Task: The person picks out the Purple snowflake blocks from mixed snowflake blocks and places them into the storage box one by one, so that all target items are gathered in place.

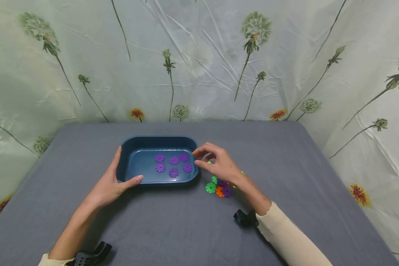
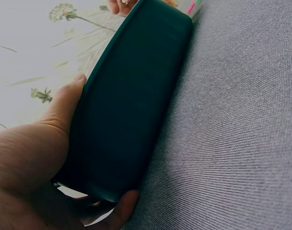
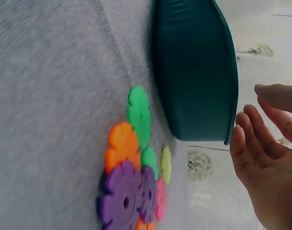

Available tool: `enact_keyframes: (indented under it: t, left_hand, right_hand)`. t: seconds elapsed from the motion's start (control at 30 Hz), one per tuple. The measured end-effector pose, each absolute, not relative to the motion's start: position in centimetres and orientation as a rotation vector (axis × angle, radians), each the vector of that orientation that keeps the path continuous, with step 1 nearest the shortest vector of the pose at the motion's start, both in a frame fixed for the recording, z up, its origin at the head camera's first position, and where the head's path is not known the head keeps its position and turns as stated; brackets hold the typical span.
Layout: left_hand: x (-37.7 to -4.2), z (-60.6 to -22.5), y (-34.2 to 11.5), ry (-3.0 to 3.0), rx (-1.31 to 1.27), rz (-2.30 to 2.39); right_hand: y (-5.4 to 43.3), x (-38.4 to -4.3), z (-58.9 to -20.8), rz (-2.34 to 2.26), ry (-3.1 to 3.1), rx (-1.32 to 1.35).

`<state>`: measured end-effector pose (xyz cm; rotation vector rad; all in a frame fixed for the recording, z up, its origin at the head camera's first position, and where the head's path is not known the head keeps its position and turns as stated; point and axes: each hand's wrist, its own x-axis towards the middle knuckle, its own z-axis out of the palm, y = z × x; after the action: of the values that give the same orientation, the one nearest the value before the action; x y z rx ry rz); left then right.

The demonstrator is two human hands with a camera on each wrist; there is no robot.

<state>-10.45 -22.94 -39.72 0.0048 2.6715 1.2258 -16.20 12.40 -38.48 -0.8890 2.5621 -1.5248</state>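
A blue rectangular tray [image 1: 137, 166] holds several purple flower-shaped discs [image 1: 174, 173], lying flat on its floor toward the right. My left hand [image 1: 111, 183] grips the tray's left end, the thumb along its near side. In the left wrist view, fingers wrap the tray's outer wall [image 2: 126, 96]. At the right rim hovers my right hand [image 1: 221, 164], thumb and fingers apart and loosely bent; no disc shows between them. Below that hand lies a loose pile of discs: green [image 1: 211, 188], orange [image 1: 220, 191] and purple [image 3: 124, 199], with pink [image 3: 160, 199] and yellow [image 3: 166, 165] ones among them.
Grey cloth [image 1: 186, 229] covers the table. Behind it hangs a pale curtain [image 1: 203, 74] printed with dandelions. Black wrist devices [image 1: 245, 218] sit on both forearms. The right forearm passes over part of the disc pile.
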Motion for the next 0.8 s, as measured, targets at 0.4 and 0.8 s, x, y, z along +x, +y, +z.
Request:
enact_keyframes:
  t: [0.4,0.8]
  left_hand:
    - [-10.6,-39.8,-22.9,2.670,0.009,1.226]
    - [-10.5,-39.7,-22.9,2.676,0.005,1.214]
  right_hand:
    - [14.5,-16.0,-39.5,-1.498,2.602,-0.856]
    - [16.8,-15.1,-40.0,-1.416,2.655,-0.818]
